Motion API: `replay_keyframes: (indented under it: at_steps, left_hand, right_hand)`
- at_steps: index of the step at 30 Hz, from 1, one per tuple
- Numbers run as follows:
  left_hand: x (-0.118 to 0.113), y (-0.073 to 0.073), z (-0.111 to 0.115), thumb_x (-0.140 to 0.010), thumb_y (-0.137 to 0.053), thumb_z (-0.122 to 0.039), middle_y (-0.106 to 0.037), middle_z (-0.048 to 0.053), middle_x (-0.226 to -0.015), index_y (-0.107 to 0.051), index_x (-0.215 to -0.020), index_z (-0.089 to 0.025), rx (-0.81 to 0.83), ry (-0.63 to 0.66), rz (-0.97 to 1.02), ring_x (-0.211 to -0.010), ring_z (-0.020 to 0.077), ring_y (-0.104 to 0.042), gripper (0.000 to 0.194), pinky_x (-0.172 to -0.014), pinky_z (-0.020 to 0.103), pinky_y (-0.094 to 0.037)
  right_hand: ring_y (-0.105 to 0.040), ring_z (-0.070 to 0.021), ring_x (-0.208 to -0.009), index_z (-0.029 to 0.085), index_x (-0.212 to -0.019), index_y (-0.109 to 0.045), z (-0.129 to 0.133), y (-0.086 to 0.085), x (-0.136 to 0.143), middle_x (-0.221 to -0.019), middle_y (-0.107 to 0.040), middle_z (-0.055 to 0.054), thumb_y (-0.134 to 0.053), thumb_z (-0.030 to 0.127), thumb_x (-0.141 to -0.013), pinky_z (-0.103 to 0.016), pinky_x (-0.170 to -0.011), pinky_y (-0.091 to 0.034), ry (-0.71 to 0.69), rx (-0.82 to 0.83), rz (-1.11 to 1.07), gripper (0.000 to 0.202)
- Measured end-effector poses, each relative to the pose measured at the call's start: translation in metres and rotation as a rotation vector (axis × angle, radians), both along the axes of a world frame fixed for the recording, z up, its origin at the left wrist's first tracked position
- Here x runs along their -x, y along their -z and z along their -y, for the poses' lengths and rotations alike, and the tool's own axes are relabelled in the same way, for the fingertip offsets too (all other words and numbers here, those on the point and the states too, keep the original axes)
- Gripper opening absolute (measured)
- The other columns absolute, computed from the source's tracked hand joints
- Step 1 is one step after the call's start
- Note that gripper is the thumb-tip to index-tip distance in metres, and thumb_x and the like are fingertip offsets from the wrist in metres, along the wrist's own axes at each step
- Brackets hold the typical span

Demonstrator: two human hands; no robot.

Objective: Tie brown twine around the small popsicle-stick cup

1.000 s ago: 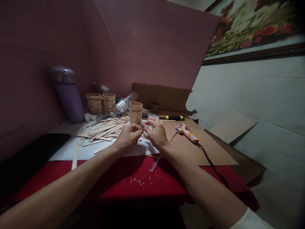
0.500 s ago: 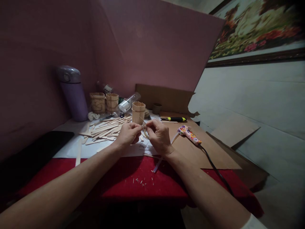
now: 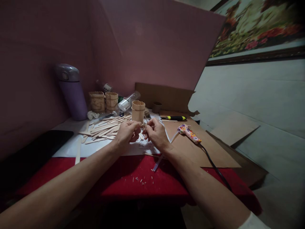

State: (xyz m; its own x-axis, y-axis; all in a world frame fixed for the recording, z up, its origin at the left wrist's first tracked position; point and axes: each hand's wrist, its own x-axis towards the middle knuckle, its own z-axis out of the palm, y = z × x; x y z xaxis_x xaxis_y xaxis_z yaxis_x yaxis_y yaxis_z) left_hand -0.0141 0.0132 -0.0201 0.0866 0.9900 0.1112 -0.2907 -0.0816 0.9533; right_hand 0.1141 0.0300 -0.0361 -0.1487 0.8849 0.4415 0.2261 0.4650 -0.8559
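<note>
A thin strand of twine point(image 3: 146, 118) runs between my hands, just in front of a round cup made of wooden sticks point(image 3: 138, 111) with twine around its upper part. My left hand point(image 3: 128, 132) pinches the twine between thumb and forefinger. Close beside it, my right hand point(image 3: 154, 131) is closed on the same strand, fingertips nearly touching the left ones. Loose wooden sticks point(image 3: 105, 128) lie in a pile on white paper to the left of my hands. The exact shape of the twine between the fingertips is too small to tell.
Behind the pile stand two more stick cups point(image 3: 97, 101), a plastic bottle point(image 3: 126, 103) and a purple flask point(image 3: 72, 95). On the right, a flowered glue gun point(image 3: 189, 133) with a black cord and a yellow-black cutter point(image 3: 176, 118) lie on cardboard point(image 3: 214, 156).
The twine loop that hung below my right fingers no longer shows, and a strand now stands up above them. My right fingers have shifted slightly. The view has moved a little.
</note>
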Motion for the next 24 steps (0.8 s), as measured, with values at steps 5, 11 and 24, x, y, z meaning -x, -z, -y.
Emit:
replay_keyframes:
  at_steps: [5, 11, 24]
  left_hand:
    - [0.001, 0.000, -0.001, -0.058, -0.072, -0.023, -0.040, -0.008, -0.038, -0.053, -0.057, -0.013, 0.034, -0.032, -0.019, -0.028, 0.0019, -0.028, 0.021, -0.031, 0.017, -0.013]
    - [0.004, -0.001, -0.005, -0.059, -0.071, -0.024, -0.035, -0.009, -0.036, -0.047, -0.050, -0.015, 0.025, -0.139, 0.004, -0.027, 0.0017, -0.026, 0.026, -0.029, 0.017, -0.013]
    - [0.004, 0.006, -0.012, -0.055, -0.063, -0.025, -0.044, -0.007, -0.036, -0.051, -0.050, -0.015, -0.067, -0.356, -0.273, -0.029, 0.0054, -0.035, 0.016, -0.033, 0.019, -0.022]
  right_hand:
    - [-0.054, -0.0078, -0.042, 0.020, -0.079, -0.041, 0.000, -0.001, 0.001, -0.060, -0.057, 0.004, -0.045, 0.023, -0.083, -0.017, -0.039, -0.042, -0.010, 0.003, -0.026, 0.006]
    - [-0.060, -0.0110, -0.048, 0.021, -0.085, -0.040, -0.005, 0.003, 0.001, -0.061, -0.057, 0.005, -0.057, 0.021, -0.076, -0.020, -0.044, -0.044, 0.048, 0.045, -0.029, 0.020]
    - [-0.057, -0.0169, -0.075, 0.021, -0.071, -0.066, 0.012, -0.008, -0.003, -0.082, -0.063, -0.004, -0.061, 0.025, -0.078, -0.030, -0.067, -0.041, 0.270, -0.179, 0.606, 0.009]
